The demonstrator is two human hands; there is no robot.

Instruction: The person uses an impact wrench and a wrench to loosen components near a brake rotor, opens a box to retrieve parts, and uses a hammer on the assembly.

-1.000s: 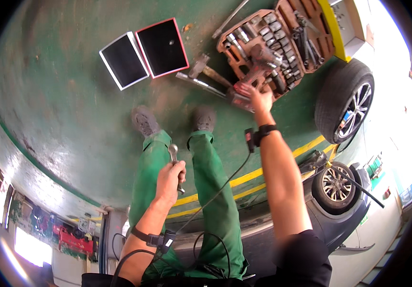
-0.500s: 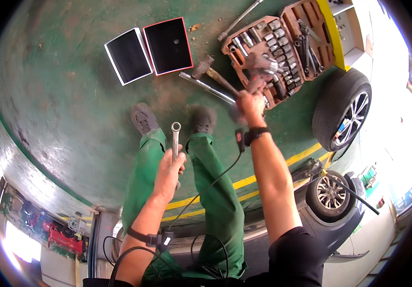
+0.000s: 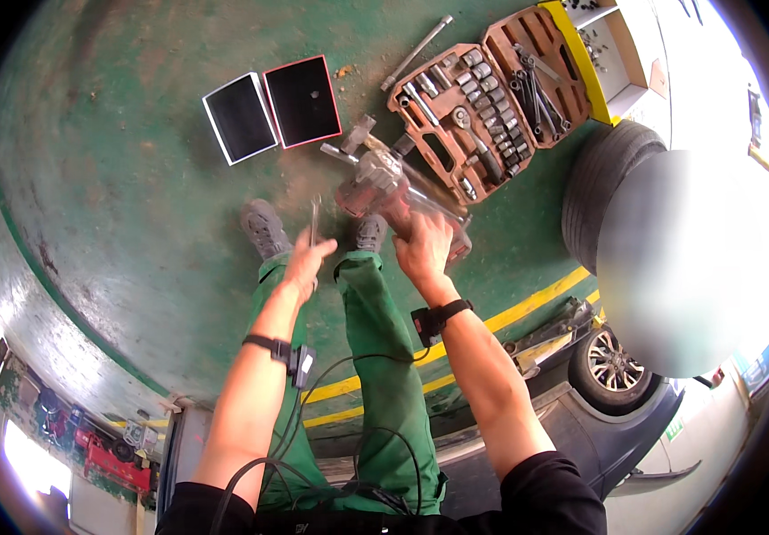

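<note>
My left hand (image 3: 307,260) is closed round a silver combination wrench (image 3: 315,214) over my left shoe. My right hand (image 3: 425,245) grips a red and grey power impact wrench (image 3: 368,185), whose head now hangs near the wrench, above my right shoe. Partly behind it on the green floor lie a hammer (image 3: 358,134) and a steel bar (image 3: 336,152). Just beyond, the open brown socket case (image 3: 442,153) holds several sockets, a ratchet (image 3: 469,129) and loose spanners (image 3: 536,98).
Two open black-lined boxes (image 3: 243,116) and another bar (image 3: 416,53) lie on the floor. At right are a yellow-edged carton (image 3: 621,67), a loose tyre (image 3: 594,205) under a large blurred patch and a dark car (image 3: 594,428). Cables run from my wrist bands.
My right hand has lifted the impact wrench off the socket case area and swung it leftward, toward me. My left hand has risen with the combination wrench.
</note>
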